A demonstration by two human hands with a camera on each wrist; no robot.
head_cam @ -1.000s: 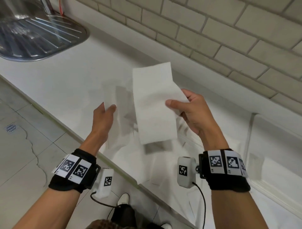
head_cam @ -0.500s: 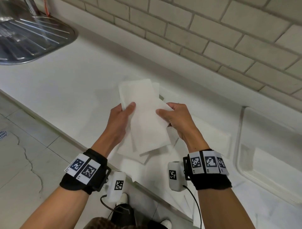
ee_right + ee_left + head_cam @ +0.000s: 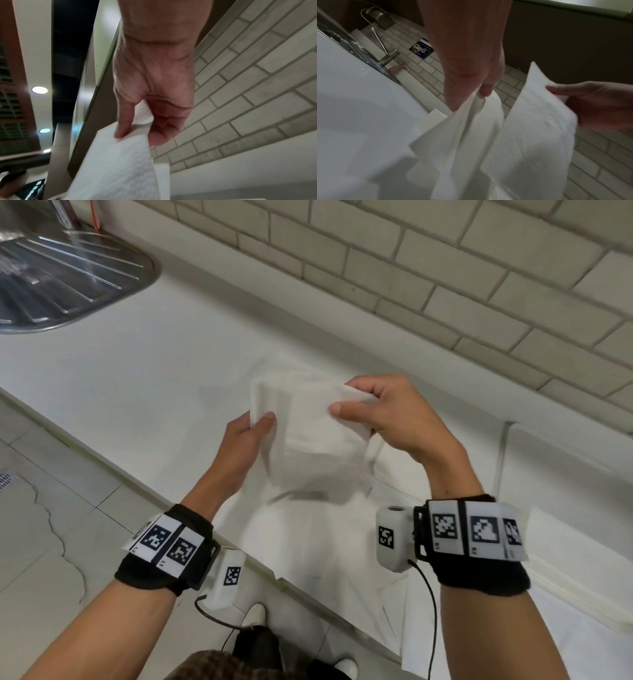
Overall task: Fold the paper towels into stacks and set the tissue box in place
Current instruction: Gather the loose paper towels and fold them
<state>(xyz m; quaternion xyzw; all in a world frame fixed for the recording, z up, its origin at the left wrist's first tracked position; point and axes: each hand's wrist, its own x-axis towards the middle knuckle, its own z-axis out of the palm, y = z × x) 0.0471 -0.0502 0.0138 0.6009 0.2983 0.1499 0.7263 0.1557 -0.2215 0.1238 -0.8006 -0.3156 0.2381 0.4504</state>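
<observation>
A white embossed paper towel (image 3: 311, 436) hangs above the white counter, held by both hands. My left hand (image 3: 255, 428) pinches its left edge between thumb and fingers; the same pinch shows in the left wrist view on the paper towel (image 3: 471, 129) under my left hand (image 3: 481, 89). My right hand (image 3: 363, 405) pinches the towel's upper right corner, thumb on top. In the right wrist view my right hand (image 3: 137, 129) grips the paper towel (image 3: 116, 162). More white paper towels (image 3: 318, 535) lie spread on the counter below. I see no tissue box.
A steel sink drainboard (image 3: 65, 268) lies at the far left, with a tap (image 3: 385, 44) behind it. A brick wall (image 3: 445, 278) backs the white counter (image 3: 137, 364). A folded towel stack (image 3: 579, 570) lies at the right. The counter's front edge runs diagonally above the tiled floor (image 3: 44, 508).
The left hand went from empty to pinching the towel's left edge. Both hands have brought the towel lower and closer, with its hanging part now shorter.
</observation>
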